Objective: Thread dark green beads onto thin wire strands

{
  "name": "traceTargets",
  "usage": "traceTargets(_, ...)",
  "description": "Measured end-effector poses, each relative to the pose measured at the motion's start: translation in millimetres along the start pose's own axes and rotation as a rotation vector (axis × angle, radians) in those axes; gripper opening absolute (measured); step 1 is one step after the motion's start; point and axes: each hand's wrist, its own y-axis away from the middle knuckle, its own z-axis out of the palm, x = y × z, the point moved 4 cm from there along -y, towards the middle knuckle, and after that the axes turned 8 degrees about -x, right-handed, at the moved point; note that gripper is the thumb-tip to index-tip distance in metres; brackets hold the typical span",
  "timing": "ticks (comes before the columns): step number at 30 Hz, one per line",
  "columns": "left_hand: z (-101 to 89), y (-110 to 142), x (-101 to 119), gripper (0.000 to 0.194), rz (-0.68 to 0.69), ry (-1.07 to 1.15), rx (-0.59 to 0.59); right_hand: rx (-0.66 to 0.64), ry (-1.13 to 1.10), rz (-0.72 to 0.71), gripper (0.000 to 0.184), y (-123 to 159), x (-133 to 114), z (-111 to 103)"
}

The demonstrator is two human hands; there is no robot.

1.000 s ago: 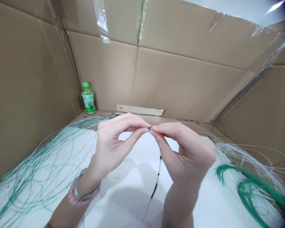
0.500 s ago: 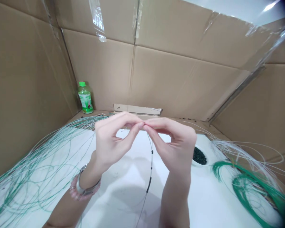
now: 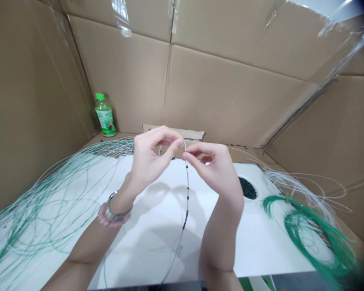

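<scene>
A thin pale cord with small black beads [image 3: 187,188] hangs between my forearms, curving down toward the front edge of the white table. A longer black stretch [image 3: 185,220] sits lower on it. With thumb and forefinger, my left hand [image 3: 150,155] pinches the cord's upper part, where a short loop shows at the fingertips. Just below and to the right, my right hand [image 3: 215,165] pinches the same cord. The fingertips of the two hands are slightly apart. What lies between the fingers is mostly hidden.
Green and white strands [image 3: 57,186] spread over the table's left side. To the right are a dish of small black pieces [image 3: 248,188], a green coil [image 3: 309,232] and white strands [image 3: 294,182]. A green-capped bottle [image 3: 105,117] stands by the cardboard wall [image 3: 224,93].
My fingertips, touching before, have separated, with the left now above the right. A loop of cord shows between them. The view has shifted, so the table's front edge now shows.
</scene>
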Motion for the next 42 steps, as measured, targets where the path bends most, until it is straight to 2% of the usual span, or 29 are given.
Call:
traceTargets(2,5.9,-1.8,-15.7,0.013,-0.091,0.142,-0.026,0.074,-0.120,0.009,0.010,-4.3,7.1,-0.5)
traceTargets(4,17.3,1.5,-38.2,0.039,-0.269,0.325,-0.125,0.207,-0.232,0.015,0.010,-7.3,18.0,-4.9)
traceTargets(5,25.5,7.2,-49.5,0.053,-0.383,0.415,-0.215,0.283,-0.267,0.015,0.011,-7.9,24.6,-8.3)
traceTargets(7,44.9,29.3,-65.9,0.071,-0.608,0.556,-0.488,0.424,-0.328,0.020,0.014,-7.3,39.3,-16.1)
traceTargets(10,64.9,79.8,-70.0,0.073,-0.779,0.651,-0.871,0.590,-0.427,0.050,0.016,-2.2,62.7,-29.2)
traceTargets(12,69.7,115.2,-66.0,0.076,-0.868,0.684,-1.047,0.680,-0.485,0.076,0.017,4.0,76.9,-37.9)
traceTargets(15,65.5,150.4,-59.2,0.074,-0.950,0.678,-1.152,0.785,-0.543,0.125,0.018,19.0,96.4,-48.7)
traceTargets(19,48.1,162.5,-54.6,0.049,-0.967,0.605,-1.205,0.815,-0.561,0.246,0.020,55.2,125.1,-53.6)
traceTargets(22,27.2,160.3,-60.6,0.050,-0.985,0.454,-1.141,0.746,-0.535,0.386,0.024,96.7,148.8,-46.9)
traceTargets(27,-12.1,157.6,-73.6,0.039,-0.913,0.091,-0.982,0.472,-0.399,0.600,0.025,172.1,174.8,-28.6)
traceTargets(31,-23.0,168.8,-74.3,0.029,-0.856,-0.062,-0.961,0.367,-0.134,0.611,0.025,206.8,167.0,-39.4)
traceTargets(34,-19.2,180.6,-73.4,0.029,-0.838,-0.098,-0.979,0.347,0.098,0.519,0.025,201.1,142.7,-38.7)
traceTargets(35,-17.4,183.9,-73.5,0.030,-0.836,-0.100,-0.987,0.326,0.161,0.470,0.025,192.9,132.1,-29.5)
traceTargets(37,-15.2,188.8,-74.4,0.032,-0.833,-0.100,-0.997,0.200,0.244,0.355,0.026,169.4,111.1,6.8)
traceTargets(40,-15.7,192.2,-76.5,0.033,-0.827,-0.097,-1.000,-0.108,0.285,0.176,0.026,131.5,88.7,86.8)
traceTargets(42,-17.3,193.2,-77.2,0.034,-0.824,-0.096,-0.999,-0.267,0.302,0.107,0.023,113.6,84.5,133.0)
